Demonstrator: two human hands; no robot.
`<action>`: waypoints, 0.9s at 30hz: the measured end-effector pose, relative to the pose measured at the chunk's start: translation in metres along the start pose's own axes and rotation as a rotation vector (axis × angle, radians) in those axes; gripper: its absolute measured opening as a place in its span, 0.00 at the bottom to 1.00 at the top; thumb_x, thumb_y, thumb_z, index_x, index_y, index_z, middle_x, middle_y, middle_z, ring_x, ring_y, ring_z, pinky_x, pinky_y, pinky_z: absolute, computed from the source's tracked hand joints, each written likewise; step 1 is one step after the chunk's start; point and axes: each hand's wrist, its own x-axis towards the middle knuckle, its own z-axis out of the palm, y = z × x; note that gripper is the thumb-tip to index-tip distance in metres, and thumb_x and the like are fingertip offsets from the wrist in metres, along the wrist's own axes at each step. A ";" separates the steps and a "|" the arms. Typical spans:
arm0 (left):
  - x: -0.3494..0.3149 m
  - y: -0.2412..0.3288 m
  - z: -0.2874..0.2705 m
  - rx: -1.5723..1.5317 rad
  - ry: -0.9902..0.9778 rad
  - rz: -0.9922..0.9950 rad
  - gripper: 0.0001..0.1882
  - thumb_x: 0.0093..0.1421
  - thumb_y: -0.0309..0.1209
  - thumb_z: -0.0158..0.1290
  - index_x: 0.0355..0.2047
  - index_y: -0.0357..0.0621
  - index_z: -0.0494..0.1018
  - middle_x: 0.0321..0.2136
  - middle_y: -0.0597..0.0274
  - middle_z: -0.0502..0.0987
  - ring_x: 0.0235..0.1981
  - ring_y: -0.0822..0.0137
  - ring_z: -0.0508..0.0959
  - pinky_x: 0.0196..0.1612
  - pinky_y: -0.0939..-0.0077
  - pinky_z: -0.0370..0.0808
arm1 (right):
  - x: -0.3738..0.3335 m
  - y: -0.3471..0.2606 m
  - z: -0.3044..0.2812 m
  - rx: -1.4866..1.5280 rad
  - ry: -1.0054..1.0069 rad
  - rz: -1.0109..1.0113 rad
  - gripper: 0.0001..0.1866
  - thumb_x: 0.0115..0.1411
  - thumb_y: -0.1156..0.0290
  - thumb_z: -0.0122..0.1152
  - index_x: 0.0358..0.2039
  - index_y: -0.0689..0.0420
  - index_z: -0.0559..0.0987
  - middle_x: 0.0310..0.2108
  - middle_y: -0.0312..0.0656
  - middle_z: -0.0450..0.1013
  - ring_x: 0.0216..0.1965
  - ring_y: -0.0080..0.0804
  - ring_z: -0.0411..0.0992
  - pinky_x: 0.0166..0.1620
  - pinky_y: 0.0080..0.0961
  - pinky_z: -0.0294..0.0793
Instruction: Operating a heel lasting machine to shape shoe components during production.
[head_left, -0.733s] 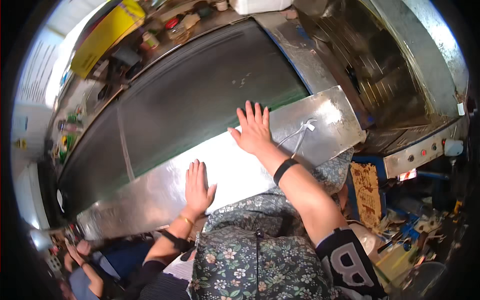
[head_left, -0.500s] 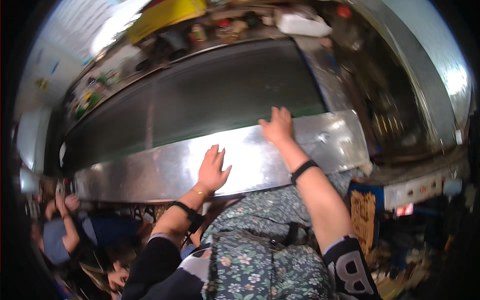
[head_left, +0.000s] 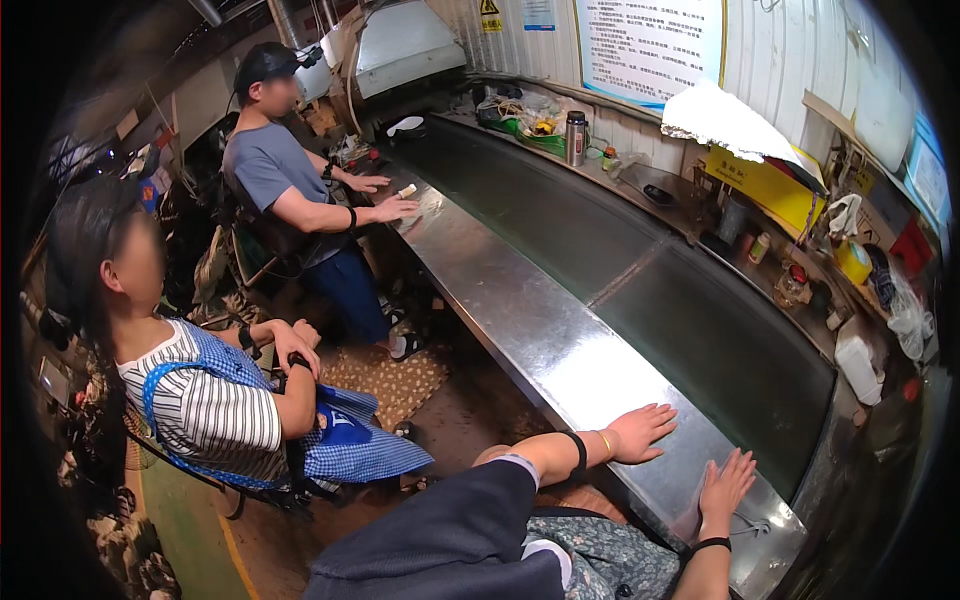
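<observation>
A long, shiny metal ledge (head_left: 480, 275) runs from the lower right toward the far left, along a dark green belt-like surface (head_left: 720, 350). My left hand (head_left: 643, 433) lies flat on the ledge, or just over it, with its fingers stretched toward the dark surface. Close by, nearer the ledge's right end, my right hand (head_left: 727, 487) has its fingers spread. Neither hand holds anything. A small thin piece of metal or wire (head_left: 752, 524) sits on the ledge beside my right wrist.
On the left, one person (head_left: 210, 400) sits with arms folded; another (head_left: 285, 180) stands at the ledge's far end, hands over it. Beyond the dark surface, a cluttered shelf holds a flask (head_left: 575, 138), a yellow box (head_left: 765, 190) and a white jug (head_left: 858, 362).
The view has swung to the left, bringing the two people and the ledge's far end into full sight. Both my hands stay open at the ledge, now lower right in the picture.
</observation>
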 end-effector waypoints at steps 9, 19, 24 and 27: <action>0.004 0.011 0.003 -0.011 -0.032 -0.015 0.34 0.61 0.44 0.50 0.62 0.35 0.61 0.66 0.45 0.57 0.68 0.48 0.56 0.70 0.55 0.53 | -0.003 0.009 -0.010 -0.026 -0.056 -0.003 0.37 0.66 0.52 0.50 0.69 0.58 0.54 0.72 0.53 0.42 0.73 0.51 0.37 0.72 0.48 0.34; 0.004 0.076 0.028 -0.650 0.277 -0.177 0.22 0.53 0.31 0.63 0.48 0.41 0.75 0.47 0.49 0.73 0.50 0.51 0.73 0.55 0.58 0.71 | 0.021 0.005 -0.026 0.146 -0.091 0.072 0.42 0.54 0.50 0.66 0.66 0.54 0.63 0.68 0.56 0.52 0.70 0.52 0.49 0.68 0.49 0.50; 0.018 0.157 -0.080 -0.937 0.097 0.075 0.15 0.55 0.27 0.64 0.43 0.39 0.79 0.38 0.57 0.78 0.40 0.63 0.78 0.42 0.71 0.75 | 0.100 -0.010 -0.042 1.081 0.191 0.685 0.33 0.58 0.59 0.64 0.59 0.66 0.70 0.56 0.55 0.71 0.59 0.42 0.68 0.58 0.33 0.67; 0.040 0.184 -0.074 -0.963 0.076 0.247 0.17 0.54 0.28 0.64 0.44 0.38 0.78 0.39 0.57 0.79 0.39 0.64 0.78 0.40 0.73 0.75 | 0.099 0.017 -0.043 1.249 0.372 0.770 0.31 0.56 0.61 0.64 0.57 0.64 0.72 0.58 0.55 0.69 0.61 0.46 0.66 0.60 0.35 0.66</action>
